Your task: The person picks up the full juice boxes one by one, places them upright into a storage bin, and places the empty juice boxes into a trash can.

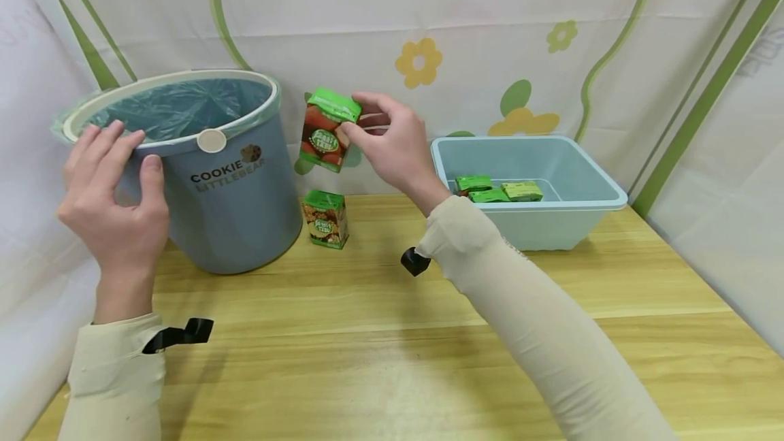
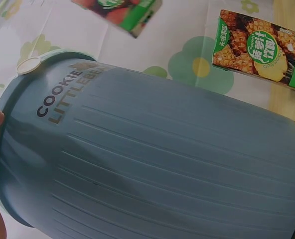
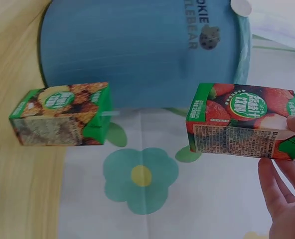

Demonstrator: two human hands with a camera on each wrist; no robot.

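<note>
My right hand (image 1: 392, 138) pinches a strawberry juice box (image 1: 327, 129) by its upper side, holding it in the air just right of the blue bin (image 1: 233, 223). In the right wrist view the thumb and fingers grip one end of this strawberry juice box (image 3: 244, 122). My left hand (image 1: 116, 203) rests its fingers on the front left rim of the bin, thumb apart from them. A pineapple juice box (image 1: 325, 220) stands upright on the table beside the bin's base, below the held one. The bin has a thin plastic liner (image 1: 184, 111); its bottom is hidden.
A pale blue tub (image 1: 588, 182) stands on the right of the wooden table (image 1: 367, 359), with several green-topped boxes (image 1: 490, 190) inside. The right forearm reaches in front of the tub's left side. A flowered cloth (image 1: 490, 19) hangs behind everything.
</note>
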